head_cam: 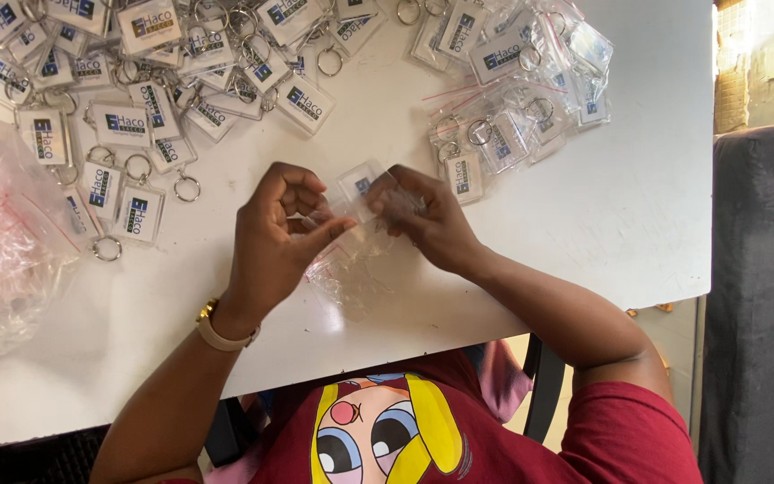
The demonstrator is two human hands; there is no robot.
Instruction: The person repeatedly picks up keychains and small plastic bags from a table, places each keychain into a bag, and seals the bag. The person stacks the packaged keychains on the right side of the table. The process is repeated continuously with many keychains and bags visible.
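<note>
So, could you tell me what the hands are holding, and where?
Both hands hold a small clear bag at its top, with a keychain at its mouth.

Bright daylight floods a white surface from the upper right, where a sunlit wall is blown out to near white. Soft shadows fall toward the camera beneath both hands. Glare glints off clear plastic bags at left and off key rings. The frame is sharp at centre, slightly stretched at its edges; the dark chair stays underexposed.
</note>
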